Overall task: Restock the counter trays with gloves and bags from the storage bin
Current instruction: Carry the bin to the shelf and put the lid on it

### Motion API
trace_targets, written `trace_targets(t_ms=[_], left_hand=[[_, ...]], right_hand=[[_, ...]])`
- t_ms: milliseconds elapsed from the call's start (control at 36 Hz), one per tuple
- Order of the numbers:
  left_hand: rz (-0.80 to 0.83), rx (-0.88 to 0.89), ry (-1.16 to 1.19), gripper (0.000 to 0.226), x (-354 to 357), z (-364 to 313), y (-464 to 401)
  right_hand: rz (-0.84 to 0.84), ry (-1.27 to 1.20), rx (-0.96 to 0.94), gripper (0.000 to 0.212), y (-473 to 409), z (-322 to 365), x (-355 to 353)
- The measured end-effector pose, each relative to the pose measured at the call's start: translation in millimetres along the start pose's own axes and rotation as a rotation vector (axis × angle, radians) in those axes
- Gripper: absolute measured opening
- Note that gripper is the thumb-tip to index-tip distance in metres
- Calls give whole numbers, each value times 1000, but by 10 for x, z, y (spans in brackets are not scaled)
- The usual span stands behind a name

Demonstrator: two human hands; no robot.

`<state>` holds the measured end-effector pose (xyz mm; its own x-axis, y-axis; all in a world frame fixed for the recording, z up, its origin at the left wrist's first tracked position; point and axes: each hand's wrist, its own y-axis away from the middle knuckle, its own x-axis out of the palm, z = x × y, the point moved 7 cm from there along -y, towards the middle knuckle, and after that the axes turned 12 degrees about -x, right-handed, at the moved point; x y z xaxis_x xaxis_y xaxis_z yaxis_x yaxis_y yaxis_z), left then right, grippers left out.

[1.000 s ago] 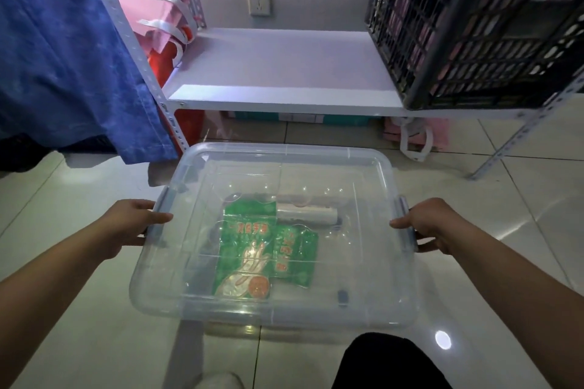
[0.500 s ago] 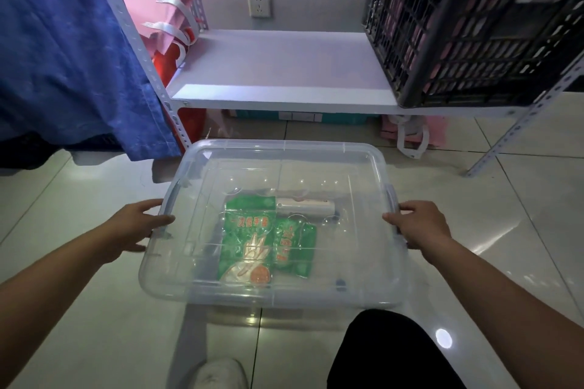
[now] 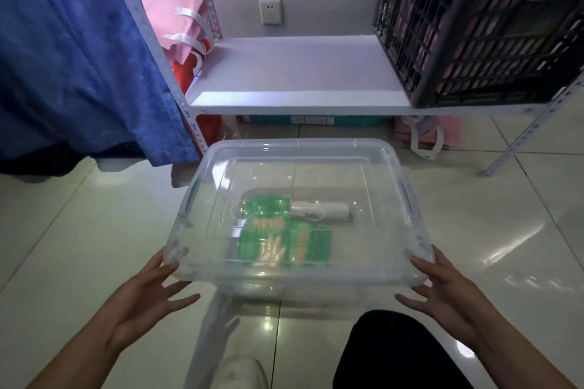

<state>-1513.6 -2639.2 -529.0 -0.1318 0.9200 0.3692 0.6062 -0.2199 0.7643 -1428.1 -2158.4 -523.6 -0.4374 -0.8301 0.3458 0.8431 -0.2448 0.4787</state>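
a lidded clear storage bin sits on the tiled floor before the shelf; left hand and right hand, fingers spread and grasping nothing, flank its near corners; green glove packs lie inside.

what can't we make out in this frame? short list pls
- Head view, green packs: print blurred by the clear bin lid; count unclear.
- White roll: seen only through the lid; what it is can't be told.
- Black crate: cut off by the top and right edges; contents masked by its grid.
- Items under the shelf: mostly hidden by the shelf board.
- Left hand, right hand: contact with the bin corners uncertain.
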Motion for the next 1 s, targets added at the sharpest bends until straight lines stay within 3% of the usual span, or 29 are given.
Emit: trace_targets(t_ms=[222, 417, 556, 639, 750, 833, 944, 1000], left_hand=[[51, -27, 14, 47, 310, -351, 248], [169, 114, -11, 45, 537, -789, 650], [286, 233, -28, 60, 885, -1340, 905], [343, 279, -1, 46, 1094, -1690, 951], [290, 314, -58, 62, 1482, -2069, 892], [199, 360, -33, 61, 1762, -2284, 770], [113, 464, -118, 62, 2033, -2519, 653], [83, 518, -138, 61, 2116, -2604, 619]], right_hand=[[15, -136, -33, 46, 1, 516, 309], [106, -182, -169, 35, 172, 1092, 526], [181, -189, -307, 51, 203, 1779, 821], [248, -169, -387, 52, 108, 2171, 986], [252, -90, -462, 52, -126, 2572, 1199], [193, -61, -508, 57, -334, 2736, 1301], [268, 26, -635, 72, -506, 2852, 1404], [227, 92, -713, 75, -568, 2898, 1433]])
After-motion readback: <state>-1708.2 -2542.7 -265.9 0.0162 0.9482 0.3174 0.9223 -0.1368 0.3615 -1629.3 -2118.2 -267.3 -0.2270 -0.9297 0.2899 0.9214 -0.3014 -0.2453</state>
